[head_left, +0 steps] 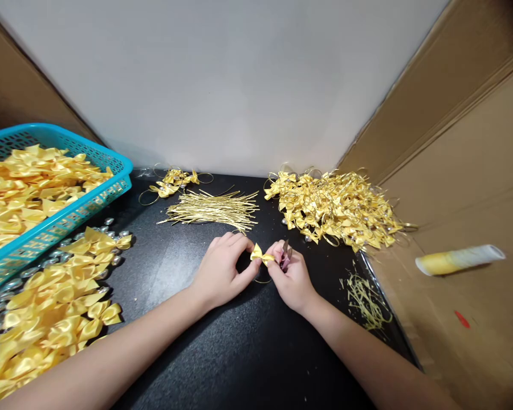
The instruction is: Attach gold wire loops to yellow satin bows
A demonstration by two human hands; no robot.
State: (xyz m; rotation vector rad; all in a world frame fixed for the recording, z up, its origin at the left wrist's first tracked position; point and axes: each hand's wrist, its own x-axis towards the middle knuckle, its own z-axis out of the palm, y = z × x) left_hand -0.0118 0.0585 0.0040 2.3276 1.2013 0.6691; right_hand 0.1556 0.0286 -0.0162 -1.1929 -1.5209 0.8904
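A: Where's the yellow bow?
B: Near the centre of the frame, above the black table. The left hand pinches its left end, fingertips and thumb together.
A: And the right hand?
B: Pinching the bow's right end; it also has a small purplish item tucked in it, too unclear to name.
A: What's around them?
B: Gold ties just above, a heap of bows with loops at upper right, and a blue basket of bows at upper left.
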